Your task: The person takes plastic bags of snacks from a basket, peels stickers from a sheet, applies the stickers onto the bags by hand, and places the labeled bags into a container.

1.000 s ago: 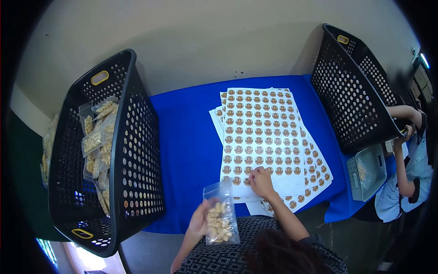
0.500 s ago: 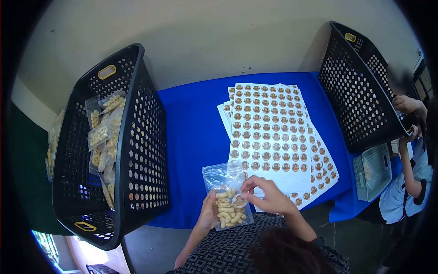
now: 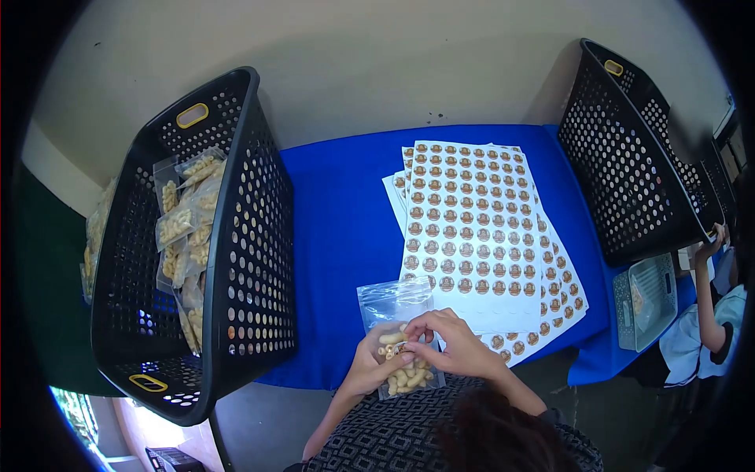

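Observation:
A clear zip bag [image 3: 395,304] of pale, tube-shaped snacks is held upright in front of my body. My left hand [image 3: 370,370] grips it by the left side, thumb across the front. My right hand [image 3: 458,346] is pinched over the bag's front, holding a small round sticker [image 3: 400,347] against the plastic. Fingers partly cover the sticker, so how much of it touches the bag cannot be made out. Just beyond the hands, sheets of round brown stickers [image 3: 472,220] lie in a loose stack, with blank backing along the near edge of the top sheet.
To the left, a tall black perforated basket [image 3: 255,236] contains several filled snack bags [image 3: 179,226]. Another black basket [image 3: 621,165] stands on the right, above a pale green tray [image 3: 668,303]. A co-worker's hand [image 3: 714,238] touches that basket. Blue cloth [image 3: 338,228] covers the table.
My right hand has moved the sticker onto the bag's front, and my left thumb has come across to meet it. One of the co-worker's hands has left view behind the right basket.

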